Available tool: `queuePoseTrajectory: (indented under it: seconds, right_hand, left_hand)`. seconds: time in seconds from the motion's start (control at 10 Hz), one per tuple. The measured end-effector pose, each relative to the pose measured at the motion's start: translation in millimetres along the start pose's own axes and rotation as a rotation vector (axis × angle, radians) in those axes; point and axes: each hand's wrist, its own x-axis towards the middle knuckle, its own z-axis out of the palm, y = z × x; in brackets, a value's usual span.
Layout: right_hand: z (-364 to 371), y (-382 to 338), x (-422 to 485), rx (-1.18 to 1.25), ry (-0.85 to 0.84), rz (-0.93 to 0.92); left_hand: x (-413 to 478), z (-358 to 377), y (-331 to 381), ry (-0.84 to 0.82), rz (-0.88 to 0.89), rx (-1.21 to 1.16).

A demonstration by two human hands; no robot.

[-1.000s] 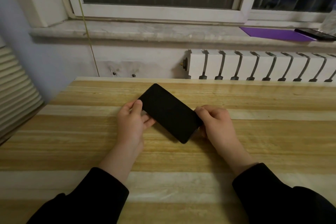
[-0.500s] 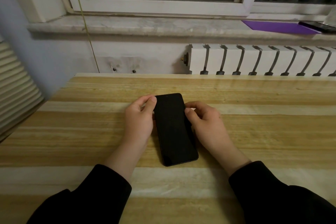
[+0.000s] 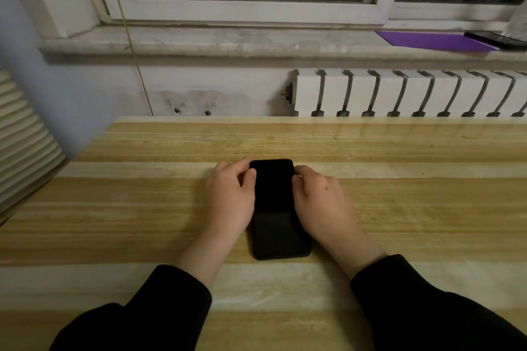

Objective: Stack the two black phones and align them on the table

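A black phone stack (image 3: 276,214) lies flat on the wooden table (image 3: 399,208), long side pointing away from me. Only the top phone's dark face shows; whatever lies beneath it is hidden, so I cannot tell the two apart. My left hand (image 3: 231,196) presses against the stack's left edge, thumb on the top face near the far corner. My right hand (image 3: 319,202) holds the right edge, fingertips curled at the far right corner. Both sleeves are black.
Behind the table's far edge stand a white radiator (image 3: 407,94) and a stone windowsill (image 3: 228,43). A purple sheet (image 3: 433,40) with a dark device (image 3: 499,38) lies on the sill at the right. A ribbed panel (image 3: 22,137) is at the left.
The phone stack turned from a diagonal lie to straight, pointing away from me. Both hands slid from its ends to its long sides.
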Motion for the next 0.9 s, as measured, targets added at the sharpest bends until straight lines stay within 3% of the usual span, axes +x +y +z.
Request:
queuePoseTrajectory:
  seconds: [0.2,0.6,0.7,0.9]
  right_hand:
    - [4.4,4.9,2.8,-0.134,-0.03,0.018]
    - [12.2,4.0,6.8,-0.229,0.02,0.016]
    - [12.1,7.1,8.5,-0.189,0.0,0.048]
    - [-2.4,4.3,3.7,0.238,-0.119,0.17]
  left_hand:
    - [-5.4,4.5,0.2,-0.009,0.18,0.189]
    - [-9.2,10.9,7.6,-0.021,0.193,0.306]
    - [-5.4,11.5,5.3,-0.021,0.171,0.305]
    - [2.5,4.6,5.2,-0.123,-0.077,0.108]
